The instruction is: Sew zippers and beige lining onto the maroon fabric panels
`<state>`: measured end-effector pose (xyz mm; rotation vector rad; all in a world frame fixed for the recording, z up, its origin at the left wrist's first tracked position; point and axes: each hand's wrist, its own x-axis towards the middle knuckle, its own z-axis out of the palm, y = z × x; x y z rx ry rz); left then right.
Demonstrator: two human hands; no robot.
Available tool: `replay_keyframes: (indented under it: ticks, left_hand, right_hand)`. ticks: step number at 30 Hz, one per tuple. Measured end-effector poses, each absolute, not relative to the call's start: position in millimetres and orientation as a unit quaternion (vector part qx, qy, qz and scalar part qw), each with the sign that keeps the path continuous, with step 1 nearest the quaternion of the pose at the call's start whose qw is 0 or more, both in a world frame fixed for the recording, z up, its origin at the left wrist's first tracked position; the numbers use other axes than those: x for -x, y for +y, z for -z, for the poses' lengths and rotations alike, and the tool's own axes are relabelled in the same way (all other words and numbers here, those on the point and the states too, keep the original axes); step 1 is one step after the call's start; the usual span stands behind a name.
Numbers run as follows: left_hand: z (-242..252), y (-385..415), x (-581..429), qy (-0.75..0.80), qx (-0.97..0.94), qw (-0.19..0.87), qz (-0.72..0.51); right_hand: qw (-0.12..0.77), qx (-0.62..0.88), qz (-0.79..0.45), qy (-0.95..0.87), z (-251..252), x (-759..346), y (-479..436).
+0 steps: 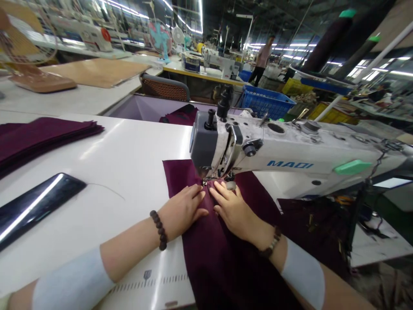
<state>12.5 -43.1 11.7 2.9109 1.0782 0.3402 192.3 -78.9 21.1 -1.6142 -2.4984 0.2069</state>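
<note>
A dark maroon piece of fabric (206, 249) lies under the needle area of a white sewing machine (290, 150) and runs toward me over the table's front. My left hand (185, 209) presses on the cloth just left of the presser foot (205, 181), thumb apart from the fingers. On the other side, my right hand (237, 211) rests with its fingers spread flat on the same fabric, close to the foot. The needle tip is too small to make out. Both wrists wear beaded bracelets.
A stack of maroon pieces (48, 140) lies at the left on the white table (135, 142). Nearer is a glossy dark phone-like slab (41, 202). Thread cones (332, 43) stand at the upper right. Behind are a blue basket (267, 101), a fan (29, 47) and a standing person (263, 60).
</note>
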Motion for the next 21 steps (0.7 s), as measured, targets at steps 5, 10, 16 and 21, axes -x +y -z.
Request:
replay_keyframes:
  ticks: [5, 10, 16, 21]
  left_hand:
    - [8, -44, -10, 0.319, -0.94, -0.017, -0.12]
    - [19, -37, -1, 0.286, -0.95, -0.021, -0.127]
    - [18, -31, 4, 0.271, -0.953, 0.018, -0.132]
    - [15, -28, 5, 0.264, -0.957, 0.036, -0.118]
  right_hand:
    - [0.093, 0.6, -0.068, -0.791, 5, -180, -91]
    - [0.096, 0.599, -0.062, -0.792, 1, -178, -94]
    - [0.084, 0.617, -0.055, -0.78, 2, -172, -93]
    - [0.09, 0.617, -0.056, -0.78, 2, -171, -93]
